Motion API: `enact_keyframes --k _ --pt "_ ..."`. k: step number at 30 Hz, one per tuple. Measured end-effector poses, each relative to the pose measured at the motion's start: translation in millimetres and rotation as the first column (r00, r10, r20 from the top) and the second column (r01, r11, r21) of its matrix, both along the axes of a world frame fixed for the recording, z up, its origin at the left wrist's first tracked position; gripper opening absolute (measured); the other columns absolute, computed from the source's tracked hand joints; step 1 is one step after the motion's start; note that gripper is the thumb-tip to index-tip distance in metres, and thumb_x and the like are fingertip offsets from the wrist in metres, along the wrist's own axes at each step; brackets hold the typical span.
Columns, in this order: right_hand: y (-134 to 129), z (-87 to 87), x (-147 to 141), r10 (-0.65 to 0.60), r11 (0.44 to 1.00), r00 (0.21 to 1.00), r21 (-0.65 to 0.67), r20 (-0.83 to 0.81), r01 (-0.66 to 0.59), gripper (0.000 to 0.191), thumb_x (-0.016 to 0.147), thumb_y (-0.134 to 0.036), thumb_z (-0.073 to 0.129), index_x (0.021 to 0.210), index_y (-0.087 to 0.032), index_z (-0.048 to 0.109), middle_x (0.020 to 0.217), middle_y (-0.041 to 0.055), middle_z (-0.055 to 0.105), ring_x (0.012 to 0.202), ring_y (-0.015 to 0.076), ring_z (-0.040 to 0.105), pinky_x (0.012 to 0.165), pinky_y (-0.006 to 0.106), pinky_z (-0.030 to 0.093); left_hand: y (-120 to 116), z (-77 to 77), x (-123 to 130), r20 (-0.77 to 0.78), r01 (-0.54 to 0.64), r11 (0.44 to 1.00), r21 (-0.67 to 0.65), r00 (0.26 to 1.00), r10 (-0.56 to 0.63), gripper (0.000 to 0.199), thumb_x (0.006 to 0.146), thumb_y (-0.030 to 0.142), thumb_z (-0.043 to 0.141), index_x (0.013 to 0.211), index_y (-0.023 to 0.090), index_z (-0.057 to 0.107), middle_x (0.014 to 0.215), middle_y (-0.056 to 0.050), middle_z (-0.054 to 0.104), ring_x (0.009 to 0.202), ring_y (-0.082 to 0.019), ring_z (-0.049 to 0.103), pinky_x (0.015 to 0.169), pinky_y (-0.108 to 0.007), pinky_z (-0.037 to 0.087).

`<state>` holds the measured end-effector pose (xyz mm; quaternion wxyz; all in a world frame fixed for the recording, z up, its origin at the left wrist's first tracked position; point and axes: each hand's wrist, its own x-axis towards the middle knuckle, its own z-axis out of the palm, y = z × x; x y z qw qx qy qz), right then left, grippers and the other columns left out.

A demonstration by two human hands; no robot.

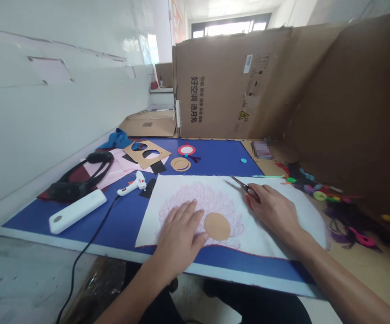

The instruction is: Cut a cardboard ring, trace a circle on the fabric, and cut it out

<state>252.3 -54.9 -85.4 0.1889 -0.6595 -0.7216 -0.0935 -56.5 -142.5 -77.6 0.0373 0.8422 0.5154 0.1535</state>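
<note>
A white cloth (265, 243) with a pale purple flower printed on it lies spread across the blue board. My left hand (181, 234) rests flat on the printed flower, its fingers stretched out. Beside its thumb, a round brown cardboard disc (217, 226) lies on the cloth. In my right hand (274, 207) is a pair of scissors (245, 186) with reddish handles. Their blades point toward the cloth's far edge and look nearly closed. Part of the handles is hidden by my fingers.
Left on the blue board (114, 234) are a white glue gun (132, 184) with a black cord, a white oblong case (77, 211) and a black headset (80, 175). Cut cardboard (161, 150) and a red-rimmed round piece (186, 150) lie behind. Colourful trimmings (319, 195) lie right; tall cardboard (222, 90) stands at the back.
</note>
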Motion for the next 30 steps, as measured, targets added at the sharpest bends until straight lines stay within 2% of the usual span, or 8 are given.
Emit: enact_keyframes --k 3,7,15,21,26,30 --pt "0 -1.8 0 0.001 1.0 1.0 0.004 0.013 -0.001 0.024 0.104 -0.031 0.061 0.125 -0.026 0.072 0.104 0.0048 0.077 0.084 0.0231 0.068 0.058 0.032 0.029 17 8.7 -13 -0.067 -0.112 0.992 -0.051 0.992 0.109 0.062 0.11 0.055 0.047 0.162 0.022 0.049 0.18 -0.013 0.028 0.166 -0.034 0.026 0.133 -0.062 0.026" --pt "1 -4.5 1 -0.005 1.0 1.0 0.017 0.02 0.004 0.024 0.106 -0.034 0.061 0.126 -0.027 0.072 0.105 0.005 0.077 0.084 0.0233 0.069 0.057 0.032 0.029 33 14.1 -23 -0.132 -0.193 0.972 -0.136 0.976 0.175 0.067 0.111 0.059 0.04 0.168 0.023 0.042 0.182 -0.012 0.019 0.169 -0.035 0.017 0.134 -0.065 0.019" --pt "3 -6.8 3 -0.002 1.0 1.0 0.016 0.013 0.002 0.026 0.107 -0.035 0.06 0.128 -0.026 0.072 0.108 0.0061 0.077 0.085 0.0241 0.071 0.057 0.032 0.034 38 5.7 -32 -0.217 -0.255 0.94 -0.226 0.954 0.207 0.072 0.111 0.063 0.034 0.172 0.025 0.035 0.182 -0.009 0.011 0.17 -0.033 0.011 0.135 -0.065 0.012" --pt "4 -6.9 5 -0.002 1.0 1.0 0.026 0.011 0.001 0.028 0.106 -0.035 0.061 0.13 -0.025 0.071 0.11 0.0052 0.077 0.089 0.0244 0.072 0.058 0.032 0.036 42 -0.3 -38 -0.218 -0.272 0.943 -0.193 0.949 0.229 0.071 0.111 0.064 0.034 0.172 0.028 0.036 0.182 -0.007 0.013 0.169 -0.033 0.013 0.134 -0.066 0.013" --pt "4 -2.7 3 -0.006 1.0 1.0 0.021 0.009 0.006 0.028 0.105 -0.032 0.06 0.128 -0.025 0.073 0.107 0.0063 0.077 0.088 0.0243 0.071 0.059 0.032 0.034 46 -10.3 -44 -0.161 -0.224 0.971 -0.08 0.965 0.209 0.066 0.111 0.06 0.039 0.168 0.027 0.044 0.18 -0.011 0.024 0.167 -0.037 0.024 0.13 -0.071 0.02" --pt "3 3.6 1 -0.01 1.0 1.0 0.0 -0.001 0.01 0.028 0.103 -0.03 0.061 0.128 -0.023 0.073 0.108 0.0076 0.077 0.089 0.0247 0.07 0.06 0.032 0.033 51 -16.0 -48 -0.17 -0.216 0.975 -0.051 0.964 0.205 0.065 0.11 0.061 0.04 0.166 0.027 0.047 0.179 -0.012 0.027 0.166 -0.038 0.027 0.129 -0.071 0.022"
